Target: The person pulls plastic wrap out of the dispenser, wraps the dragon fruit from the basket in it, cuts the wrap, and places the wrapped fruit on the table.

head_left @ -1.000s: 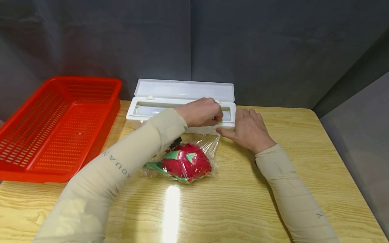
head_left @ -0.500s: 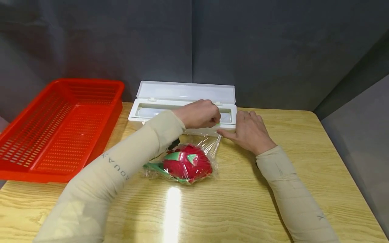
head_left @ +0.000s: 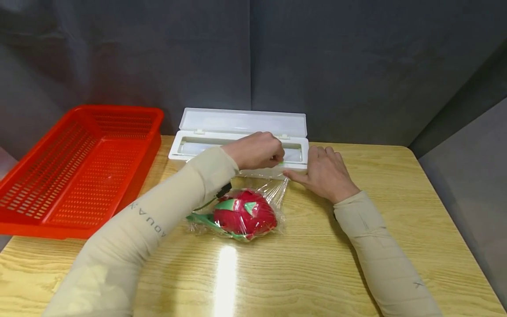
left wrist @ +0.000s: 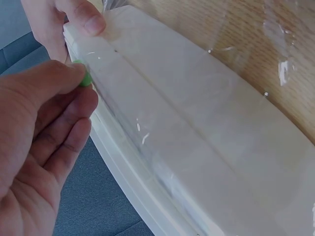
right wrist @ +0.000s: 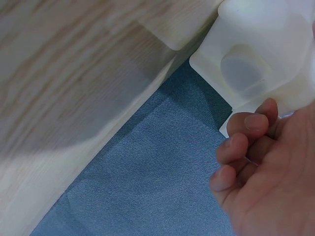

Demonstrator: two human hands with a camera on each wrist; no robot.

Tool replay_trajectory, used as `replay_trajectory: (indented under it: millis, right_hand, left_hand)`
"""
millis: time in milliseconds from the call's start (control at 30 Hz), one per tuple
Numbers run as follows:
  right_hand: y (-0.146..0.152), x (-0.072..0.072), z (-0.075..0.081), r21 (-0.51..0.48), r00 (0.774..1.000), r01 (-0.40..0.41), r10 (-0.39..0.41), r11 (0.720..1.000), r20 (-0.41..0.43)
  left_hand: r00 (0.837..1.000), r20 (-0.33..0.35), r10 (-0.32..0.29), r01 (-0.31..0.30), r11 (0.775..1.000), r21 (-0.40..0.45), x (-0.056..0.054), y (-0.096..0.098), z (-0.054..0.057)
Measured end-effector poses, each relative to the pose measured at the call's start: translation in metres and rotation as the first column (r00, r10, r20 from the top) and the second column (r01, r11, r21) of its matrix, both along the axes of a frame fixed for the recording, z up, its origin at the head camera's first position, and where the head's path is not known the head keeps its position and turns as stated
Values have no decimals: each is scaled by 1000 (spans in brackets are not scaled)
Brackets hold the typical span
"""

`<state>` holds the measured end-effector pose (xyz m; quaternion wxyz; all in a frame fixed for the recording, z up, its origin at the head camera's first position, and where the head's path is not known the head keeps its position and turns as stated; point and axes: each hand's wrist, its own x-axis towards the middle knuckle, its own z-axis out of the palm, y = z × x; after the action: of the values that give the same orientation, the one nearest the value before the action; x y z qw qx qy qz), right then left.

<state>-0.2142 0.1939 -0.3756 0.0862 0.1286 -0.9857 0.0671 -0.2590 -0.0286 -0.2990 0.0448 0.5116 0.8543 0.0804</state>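
A white cling film dispenser [head_left: 301,166] lies along the table's back with its lid up and a film roll inside. My left hand [head_left: 255,150] reaches across its front and pinches a small green slide cutter [left wrist: 86,78] between thumb and index finger, near the right end. My right hand [head_left: 328,174] grips that right end, its thumb pressing on the front face. Clear cling film [head_left: 278,190] runs from the dispenser's front down over a red dragon fruit [head_left: 245,215] with green leaf tips, which lies on the table. My left forearm hides part of the film.
A red plastic basket [head_left: 130,193] with slotted sides stands at the left. The wooden table [head_left: 317,264] reaches back to a dark cloth wall [head_left: 336,66], and its right edge runs beside a grey panel.
My left hand has slid slightly left along the dispenser with the green slide cutter. My right hand stays at the dispenser's right end. The view has shifted a little.
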Motion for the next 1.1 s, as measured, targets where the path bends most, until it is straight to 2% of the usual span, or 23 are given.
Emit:
replay_trajectory:
  millis: [733, 1100]
  right_hand:
    - [-4, -4, -2, 12, 999, -18, 18, 1000, -35]
    - [1, -7, 0, 6, 1000, -1, 1, 1000, 1]
  left_hand:
    - [1000, -15, 9, -9, 1000, -21, -1, -14, 3]
    - [999, -10, 34, -34, 999, -22, -3, -21, 3]
